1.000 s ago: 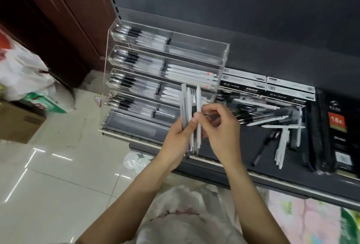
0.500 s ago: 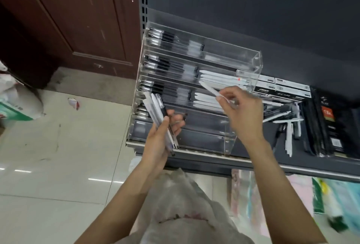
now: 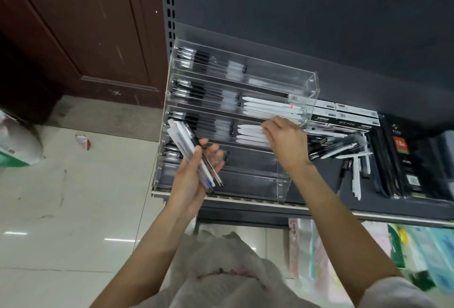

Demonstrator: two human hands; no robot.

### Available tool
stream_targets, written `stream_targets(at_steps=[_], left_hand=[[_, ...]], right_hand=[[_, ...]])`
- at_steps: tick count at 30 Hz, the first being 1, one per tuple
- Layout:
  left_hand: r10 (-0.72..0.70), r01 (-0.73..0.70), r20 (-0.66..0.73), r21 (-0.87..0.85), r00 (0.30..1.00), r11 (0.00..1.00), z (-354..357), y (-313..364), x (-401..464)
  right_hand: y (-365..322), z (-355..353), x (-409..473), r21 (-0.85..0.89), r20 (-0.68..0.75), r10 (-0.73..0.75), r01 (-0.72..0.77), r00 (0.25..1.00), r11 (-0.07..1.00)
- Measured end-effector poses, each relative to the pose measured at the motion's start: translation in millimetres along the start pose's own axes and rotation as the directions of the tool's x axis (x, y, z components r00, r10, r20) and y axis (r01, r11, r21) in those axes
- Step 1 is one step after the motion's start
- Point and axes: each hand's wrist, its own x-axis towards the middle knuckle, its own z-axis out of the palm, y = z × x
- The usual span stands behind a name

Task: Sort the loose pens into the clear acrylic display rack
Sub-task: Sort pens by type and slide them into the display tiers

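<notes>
Nearest, the left hand (image 3: 194,172) grips a bundle of pens (image 3: 190,152), thumb across the barrels, in front of the rack's lower tiers. The pens are judged light, rigid and smooth, apt to slide from a slack grasp; best taken mid-barrel. Beyond, the right hand (image 3: 286,139) reaches into the third tier of the clear acrylic rack (image 3: 312,84) beside white pens (image 3: 250,132); whether it holds one cannot be told. Loose pens (image 3: 344,150) remain on the shelf (image 3: 319,205) to the right.
</notes>
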Motion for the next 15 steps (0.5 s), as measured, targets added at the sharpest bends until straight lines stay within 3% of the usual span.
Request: stream_targets(at_steps=[6, 12, 15], left_hand=[[-0.019, 0.019, -0.011, 0.035, 1.0, 0.999, 10, -4, 5], [-0.037, 0.036, 0.006, 0.067, 0.999, 0.997, 16, -9, 5], [-0.04, 0.04, -0.001, 0.079, 0.999, 0.996, 16, -9, 3]], right_hand=[[-2, 0, -2, 0.015, -0.053, 0.059, -0.058, 0.997, 0.998], [-8, 6, -2, 0.013, -0.004, 0.073, -0.073, 0.997, 0.997], [-8, -6, -6, 0.056, -0.101, 0.124, -0.119, 0.987, 0.991]])
